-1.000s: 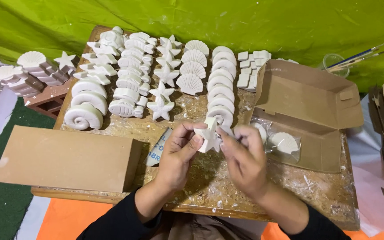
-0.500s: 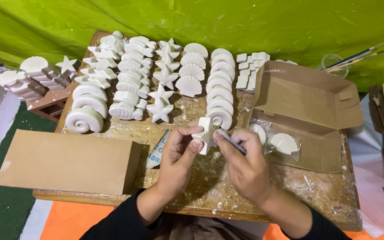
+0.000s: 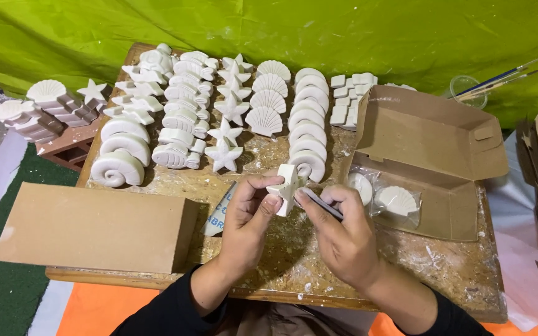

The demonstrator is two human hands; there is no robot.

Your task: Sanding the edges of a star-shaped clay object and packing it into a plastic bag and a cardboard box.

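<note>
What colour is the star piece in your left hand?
White, the star piece held by the left hand; clearest in the head view.

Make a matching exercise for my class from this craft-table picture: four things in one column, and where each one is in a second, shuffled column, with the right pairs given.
Things
1. white star piece
2. thin dark tool
3. bagged shell piece
4. paintbrushes

Places
A. inside the open cardboard box
B. standing in a clear cup at the far right
C. in the left hand
D. in the right hand

Pairs: 1-C, 2-D, 3-A, 4-B
</note>
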